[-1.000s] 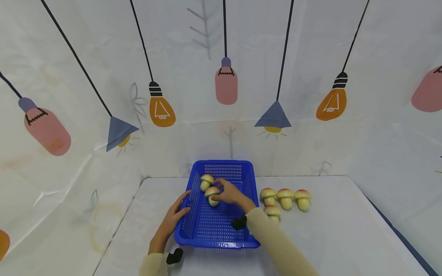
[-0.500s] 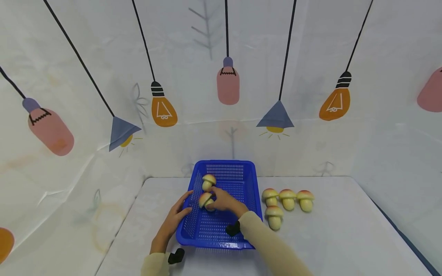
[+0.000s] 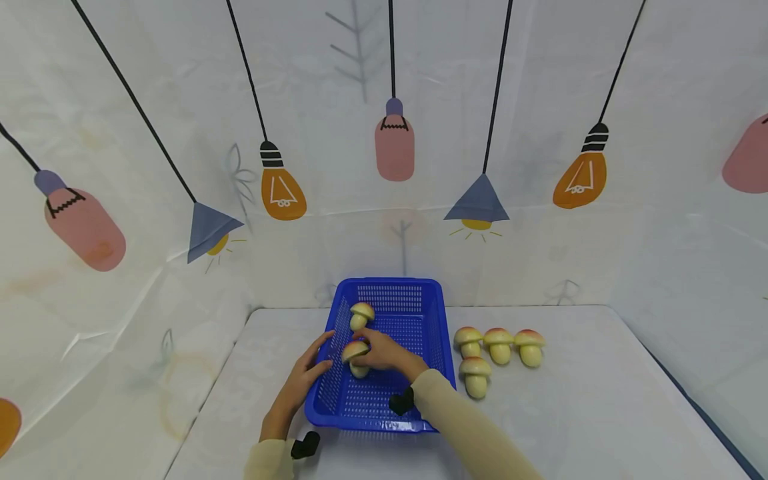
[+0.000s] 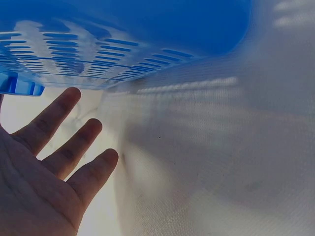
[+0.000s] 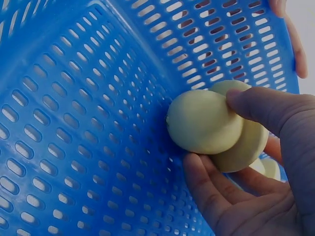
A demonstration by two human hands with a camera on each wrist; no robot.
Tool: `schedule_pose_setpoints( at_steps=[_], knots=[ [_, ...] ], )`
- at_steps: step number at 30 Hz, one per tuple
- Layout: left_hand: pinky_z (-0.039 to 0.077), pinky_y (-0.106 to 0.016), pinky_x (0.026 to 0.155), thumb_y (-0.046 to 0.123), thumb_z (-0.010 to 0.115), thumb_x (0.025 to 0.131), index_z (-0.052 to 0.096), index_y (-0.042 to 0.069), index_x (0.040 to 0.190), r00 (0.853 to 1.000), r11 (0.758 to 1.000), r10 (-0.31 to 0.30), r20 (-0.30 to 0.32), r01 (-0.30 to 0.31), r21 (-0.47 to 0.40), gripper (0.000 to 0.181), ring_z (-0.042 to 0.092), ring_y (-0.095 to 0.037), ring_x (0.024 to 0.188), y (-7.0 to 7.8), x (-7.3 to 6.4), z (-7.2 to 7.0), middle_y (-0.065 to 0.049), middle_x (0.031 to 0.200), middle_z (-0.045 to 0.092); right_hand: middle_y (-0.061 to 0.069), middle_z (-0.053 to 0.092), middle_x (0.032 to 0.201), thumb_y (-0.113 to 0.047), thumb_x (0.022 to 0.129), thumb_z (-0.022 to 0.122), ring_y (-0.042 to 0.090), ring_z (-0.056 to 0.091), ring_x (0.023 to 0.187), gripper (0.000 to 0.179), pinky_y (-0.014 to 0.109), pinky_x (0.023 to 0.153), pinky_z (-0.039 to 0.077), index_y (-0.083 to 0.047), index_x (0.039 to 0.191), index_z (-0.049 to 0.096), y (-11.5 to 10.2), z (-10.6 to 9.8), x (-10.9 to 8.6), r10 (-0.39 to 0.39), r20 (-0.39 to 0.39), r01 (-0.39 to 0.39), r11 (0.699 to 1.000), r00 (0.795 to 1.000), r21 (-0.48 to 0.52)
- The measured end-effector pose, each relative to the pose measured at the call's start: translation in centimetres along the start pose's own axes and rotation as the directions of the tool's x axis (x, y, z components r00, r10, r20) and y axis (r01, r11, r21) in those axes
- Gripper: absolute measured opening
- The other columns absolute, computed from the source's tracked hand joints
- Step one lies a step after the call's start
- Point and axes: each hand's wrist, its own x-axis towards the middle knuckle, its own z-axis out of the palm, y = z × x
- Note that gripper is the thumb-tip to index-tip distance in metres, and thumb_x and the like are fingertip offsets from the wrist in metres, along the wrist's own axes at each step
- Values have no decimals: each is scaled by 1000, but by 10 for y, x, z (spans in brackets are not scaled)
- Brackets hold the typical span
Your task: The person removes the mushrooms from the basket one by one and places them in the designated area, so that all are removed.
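Inside the blue plastic basket [image 3: 414,419], near its left wall, my right hand [image 3: 384,351] holds a toy mushroom [image 3: 359,371] with a cream stem and a reddish-yellow cap. The right wrist view shows thumb and fingers around this mushroom [image 5: 204,120], its stem toward the camera, low beside the perforated wall. A second mushroom [image 3: 361,315] lies just behind it in the basket. My left hand [image 3: 300,379] rests at the basket's left rim with fingers spread. In the left wrist view, three straight fingers of the left hand [image 4: 54,162] extend under the basket's side.
Several more toy mushrooms [image 3: 498,345] lie on the white table [image 3: 600,413] just right of the basket. Behind the table rises a pale wall covering [image 3: 528,260] printed with hanging lamps.
My right hand has moved the held mushroom toward me and slightly left along the basket's left side. The left hand stays at the rim.
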Motion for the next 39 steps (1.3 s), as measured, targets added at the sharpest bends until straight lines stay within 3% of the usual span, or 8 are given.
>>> schedule_pose_setpoints(
  at_steps=[12, 19, 30, 39],
  knots=[
    [52, -31, 93, 15, 53, 103, 34, 14, 161, 1000, 1000, -6, 15, 6, -19, 61, 51, -49, 133, 2, -1, 0, -28, 162, 33, 18, 67, 127, -14, 89, 78, 31, 66, 112, 47, 44, 92, 55, -5, 132, 61, 4, 4, 4, -41, -44, 43, 998, 998, 51],
    [53, -33, 92, 15, 54, 103, 36, 12, 160, 1000, 1000, 0, -16, 0, 6, 60, 55, -41, 130, 2, 0, 2, -27, 161, 37, 16, 69, 121, -13, 86, 81, 26, 66, 105, 45, 41, 88, 55, -5, 127, 63, -2, 1, 1, -43, -83, 48, 997, 996, 67],
    [50, -26, 95, 14, 55, 102, 37, 15, 160, 1000, 1000, -11, -12, 11, 4, 61, 50, -46, 135, 0, -1, 2, -26, 162, 36, 18, 66, 123, -10, 85, 79, 30, 65, 106, 47, 45, 85, 57, -3, 127, 61, -8, -15, -16, -25, -141, 50, 984, 990, 172],
    [50, -38, 97, 15, 55, 101, 38, 18, 160, 998, 999, -39, -51, 40, 20, 61, 52, -45, 134, 2, -1, 4, -26, 161, 38, 17, 67, 124, -14, 82, 78, 31, 65, 110, 50, 42, 86, 57, -3, 128, 62, -13, -26, -33, -34, -178, 69, 979, 983, 194]
  ],
)
